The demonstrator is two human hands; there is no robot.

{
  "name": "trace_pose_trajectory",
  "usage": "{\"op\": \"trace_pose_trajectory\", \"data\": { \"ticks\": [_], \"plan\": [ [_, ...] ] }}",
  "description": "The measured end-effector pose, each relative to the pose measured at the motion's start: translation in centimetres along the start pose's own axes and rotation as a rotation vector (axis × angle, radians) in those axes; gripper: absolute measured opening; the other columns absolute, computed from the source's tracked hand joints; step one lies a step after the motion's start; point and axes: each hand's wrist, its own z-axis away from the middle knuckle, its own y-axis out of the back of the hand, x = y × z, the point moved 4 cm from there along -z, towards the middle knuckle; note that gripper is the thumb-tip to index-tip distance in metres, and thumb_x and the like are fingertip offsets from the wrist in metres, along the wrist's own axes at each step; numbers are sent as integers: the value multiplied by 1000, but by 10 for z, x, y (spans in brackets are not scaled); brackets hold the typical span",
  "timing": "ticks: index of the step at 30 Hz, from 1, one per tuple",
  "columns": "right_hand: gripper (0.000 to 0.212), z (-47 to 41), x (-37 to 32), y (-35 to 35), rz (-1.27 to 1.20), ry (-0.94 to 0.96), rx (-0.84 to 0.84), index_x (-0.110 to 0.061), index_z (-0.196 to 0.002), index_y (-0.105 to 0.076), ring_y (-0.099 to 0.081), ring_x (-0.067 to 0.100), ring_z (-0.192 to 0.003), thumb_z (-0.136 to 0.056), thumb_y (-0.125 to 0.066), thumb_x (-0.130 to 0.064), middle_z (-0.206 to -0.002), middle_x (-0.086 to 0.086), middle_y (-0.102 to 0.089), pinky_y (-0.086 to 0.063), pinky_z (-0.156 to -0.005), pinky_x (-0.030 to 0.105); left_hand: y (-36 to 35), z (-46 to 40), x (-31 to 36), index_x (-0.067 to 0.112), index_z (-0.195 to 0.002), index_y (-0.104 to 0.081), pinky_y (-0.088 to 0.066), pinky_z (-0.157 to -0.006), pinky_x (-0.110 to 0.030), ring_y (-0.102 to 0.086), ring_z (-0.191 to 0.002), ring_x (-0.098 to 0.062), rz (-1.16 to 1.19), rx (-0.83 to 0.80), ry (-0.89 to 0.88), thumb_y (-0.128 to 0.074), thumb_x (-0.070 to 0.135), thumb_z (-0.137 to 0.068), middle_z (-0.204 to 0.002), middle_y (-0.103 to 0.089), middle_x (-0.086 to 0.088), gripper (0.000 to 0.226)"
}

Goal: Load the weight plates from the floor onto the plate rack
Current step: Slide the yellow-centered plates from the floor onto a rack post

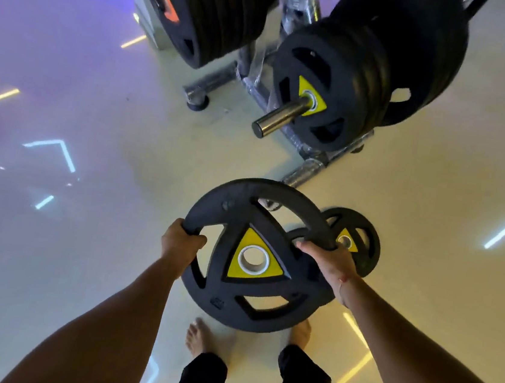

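Note:
I hold a black weight plate (242, 215) with a yellow triangular centre in the air above my feet, tilted towards me. My left hand (180, 243) grips its left rim through a cut-out. My right hand (328, 263) grips the right rim. Behind the held plate, a smaller black plate (362, 235) with a yellow centre lies on the floor, partly hidden. Ahead stands the plate rack (307, 166). Its steel peg (280, 115) sticks out towards me, with several black plates (335, 84) stacked on it.
A second stack of larger black plates (215, 7) with an orange mark hangs on the rack at the upper left. The rack's base bars and a rubber foot (196, 103) rest on the pale glossy floor. My bare feet (199, 339) stand under the held plate.

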Motion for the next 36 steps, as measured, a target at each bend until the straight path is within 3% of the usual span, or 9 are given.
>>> {"op": "trace_pose_trajectory", "data": {
  "ticks": [7,10,13,19,22,25,30,34,36],
  "plan": [
    [45,60,-70,-22,1,87,65,-16,-96,-75,-73,26,-85,-62,-86,-43,-89,5,-77,-60,-82,43,95,5,80,12,-112,-59,-46,-60,-26,-59,-73,-20,5,2,-190,-72,4,-78,-92,-65,-7,37],
    [39,65,-95,-31,-21,165,100,-16,-97,-73,-72,25,-83,-66,-85,-36,-88,5,-76,-58,-68,36,118,-6,115,11,-115,-59,-49,-67,-30,-61,-83,-24,-24,31,-263,-73,4,-80,-97,-65,-7,39],
    [32,59,-117,-39,-55,238,155,-20,-99,-70,-66,11,-78,-72,-84,-29,-86,-3,-72,-46,-58,23,129,-29,149,10,-118,-60,-57,-78,-38,-65,-89,-29,-88,68,-349,-76,6,-77,-100,-68,-9,44],
    [37,13,-151,-41,-88,274,203,-23,-102,-66,-62,8,-82,-71,-85,-27,-90,-7,-69,-45,-66,25,117,-82,215,8,-118,-60,-52,-86,-35,-60,-90,-26,-223,33,-511,-78,10,-82,-103,-67,-9,40],
    [38,-16,-163,-39,-107,244,231,-26,-103,-64,-60,6,-81,-71,-85,-28,-90,-10,-66,-43,-61,23,99,-110,244,10,-123,-61,-55,-90,-37,-65,-99,-31,-245,-7,-506,-79,6,-78,-110,-70,-12,49],
    [39,-41,-172,-38,-109,228,259,-25,-104,-63,-63,17,-86,-71,-85,-29,-94,-4,-67,-45,-65,26,81,-141,265,11,-125,-60,-56,-92,-40,-66,-105,-34,-236,-54,-517,-79,5,-77,-116,-70,-13,52],
    [41,-69,-179,-45,-111,163,323,-16,-108,-65,-62,24,-89,-73,-84,-27,-95,3,-67,-46,-75,34,62,-176,281,11,-117,-59,-51,-84,-32,-62,-97,-27,-269,-131,-507,-77,1,-79,-108,-67,-9,42],
    [38,-85,-183,-54,-147,146,414,-18,-105,-64,-63,21,-87,-73,-82,-28,-90,0,-66,-50,-75,36,47,-203,292,11,-121,-60,-56,-94,-42,-64,-103,-31,-287,-163,-500,-79,1,-77,-113,-69,-13,49],
    [37,-93,-182,-60,-163,130,471,-17,-103,-64,-63,21,-85,-72,-83,-27,-88,1,-65,-50,-73,35,39,-216,298,10,-120,-59,-55,-92,-40,-63,-100,-28,-319,-179,-524,-79,3,-78,-111,-68,-12,47]
  ]
}}
